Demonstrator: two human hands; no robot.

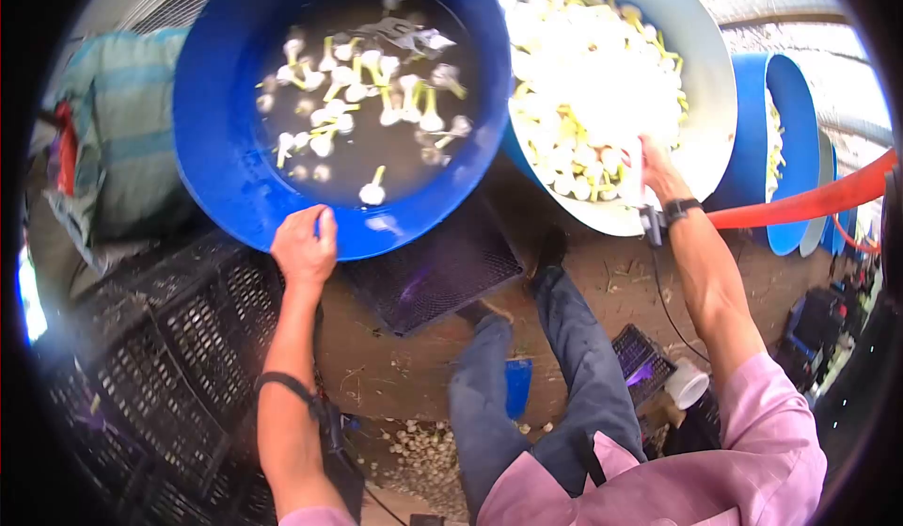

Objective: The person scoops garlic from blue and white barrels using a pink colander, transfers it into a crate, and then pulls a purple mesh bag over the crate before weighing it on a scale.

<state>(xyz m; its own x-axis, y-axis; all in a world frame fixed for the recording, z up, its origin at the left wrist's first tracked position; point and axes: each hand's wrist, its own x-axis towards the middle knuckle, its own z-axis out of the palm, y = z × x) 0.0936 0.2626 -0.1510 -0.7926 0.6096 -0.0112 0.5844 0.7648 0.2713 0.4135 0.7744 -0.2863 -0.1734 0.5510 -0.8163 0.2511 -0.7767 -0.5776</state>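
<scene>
My left hand (306, 244) is closed over the near rim of a large blue tub (212, 140). Inside the tub, white garlic bulbs (376, 117) with short green stems float in murky water, and a crumpled piece of clear film (409, 35) lies among them. To the right stands a white-lined tub (707, 103) heaped with similar bulbs (574, 140), partly washed out by glare. Over its near right side, my right hand (661, 170) has its fingers closed beside a pale upright thing (633, 176), which is too bright to name.
Black perforated crates (179, 366) stand at the left, below a striped sack (132, 121). A dark mat-like tray (433, 277) lies under the blue tub. More blue tubs (795, 131) and a red hose (809, 204) are at the right. Loose bulbs (423, 455) lie near my feet.
</scene>
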